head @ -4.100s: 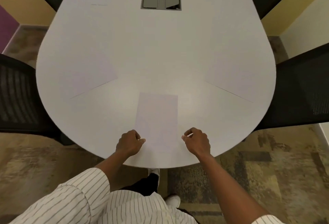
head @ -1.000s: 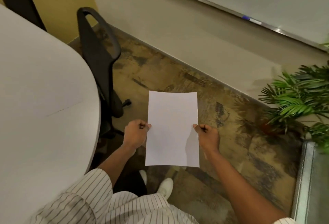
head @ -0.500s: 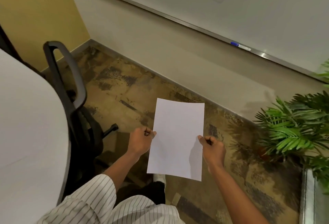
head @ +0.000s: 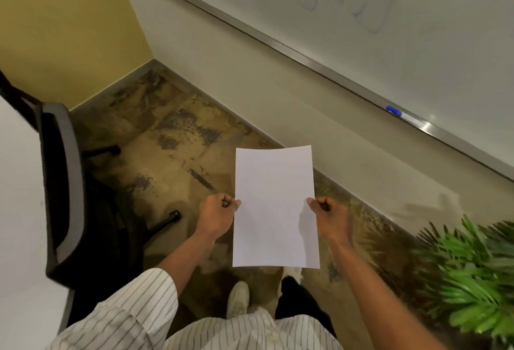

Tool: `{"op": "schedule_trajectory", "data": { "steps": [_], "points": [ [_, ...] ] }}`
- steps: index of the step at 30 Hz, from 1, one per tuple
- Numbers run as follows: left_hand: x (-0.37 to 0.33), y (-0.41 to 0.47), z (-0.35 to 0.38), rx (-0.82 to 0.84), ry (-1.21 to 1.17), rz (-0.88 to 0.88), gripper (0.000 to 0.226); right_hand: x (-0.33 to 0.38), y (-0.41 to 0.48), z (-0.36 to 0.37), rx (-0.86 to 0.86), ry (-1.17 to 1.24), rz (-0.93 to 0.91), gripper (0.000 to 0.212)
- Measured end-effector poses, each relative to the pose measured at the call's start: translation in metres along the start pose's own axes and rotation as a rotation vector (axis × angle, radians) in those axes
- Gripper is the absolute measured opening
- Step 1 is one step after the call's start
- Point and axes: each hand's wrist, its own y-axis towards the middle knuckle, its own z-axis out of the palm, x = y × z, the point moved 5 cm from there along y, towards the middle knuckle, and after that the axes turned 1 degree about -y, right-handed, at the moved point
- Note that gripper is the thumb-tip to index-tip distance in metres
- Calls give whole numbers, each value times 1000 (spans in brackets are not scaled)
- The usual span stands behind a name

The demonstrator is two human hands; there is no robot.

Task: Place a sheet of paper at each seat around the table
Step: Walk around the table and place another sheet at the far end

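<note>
I hold a blank white sheet of paper flat in front of me over the carpet, away from the table. My left hand pinches its left edge and my right hand pinches its right edge, both about halfway along. The white table shows only as a strip at the far left. A black office chair stands pushed against that table edge. No sheet on the table is visible from here.
A whiteboard with a metal tray runs along the wall ahead, with a blue marker on the tray. A green potted plant fills the lower right. Patterned carpet lies between chair and wall. My feet show below the sheet.
Four seconds ago my hands rested at a sheet on the table's end. Since then I have turned right, away from the table, carrying a sheet; the table has slid further left out of view.
</note>
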Motion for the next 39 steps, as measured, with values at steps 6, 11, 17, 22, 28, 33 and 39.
{"op": "schedule_trajectory", "data": {
  "steps": [6, 11, 17, 22, 28, 33, 39],
  "points": [
    [-43, 69, 6, -102, -23, -98, 25, 43, 114, 31, 213, -123, -129, 27],
    [-75, 100, 3, -259, -125, -202, 27, 93, 193, 54, 348, -195, -227, 25],
    [-97, 132, -22, -432, -272, -276, 20, 177, 264, 100, 514, -239, -345, 27],
    [-104, 163, -58, -558, -305, -309, 22, 244, 299, 163, 615, -253, -421, 22],
    [-93, 221, -120, -663, -324, -367, 23, 313, 320, 263, 700, -283, -493, 18],
    [-82, 277, -182, -710, -416, -401, 21, 372, 328, 347, 764, -310, -501, 20],
    [-76, 323, -278, -812, -424, -408, 20, 470, 310, 457, 853, -328, -597, 16]
  ]
}}
